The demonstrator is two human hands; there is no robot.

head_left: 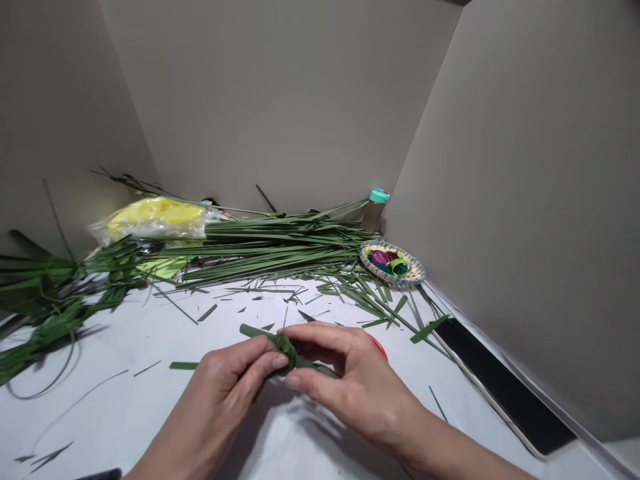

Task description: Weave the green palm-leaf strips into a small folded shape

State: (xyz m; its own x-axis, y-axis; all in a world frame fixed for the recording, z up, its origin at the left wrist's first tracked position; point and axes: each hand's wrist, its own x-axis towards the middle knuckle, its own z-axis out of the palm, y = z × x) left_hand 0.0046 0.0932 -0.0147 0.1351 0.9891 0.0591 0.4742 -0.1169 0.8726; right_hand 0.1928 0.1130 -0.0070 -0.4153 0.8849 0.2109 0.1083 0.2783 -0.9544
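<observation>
A folded, knotted green leaf strip (285, 345) is held a little above the white table, with loose ends sticking out on both sides. My left hand (227, 377) pinches its left part between thumb and forefinger. On the other side, my right hand (353, 380) curls around the strip, its fingertips at the knot and its thumb below. Behind the right hand lie what look like scissors: a dark blade tip and a piece of red handle (380, 348) show, the rest hidden. A flat piece of green leaf (184, 365) rests just left of my left hand.
Long green leaves (280, 243) lie piled across the back, beside a plastic bag with yellow contents (155, 213) and a teal-capped bottle (374, 210). A woven basket (418, 277) holds coloured bits. Plaited leaves (55, 320) stand left; a black-topped tablet-like object (505, 387) lies right.
</observation>
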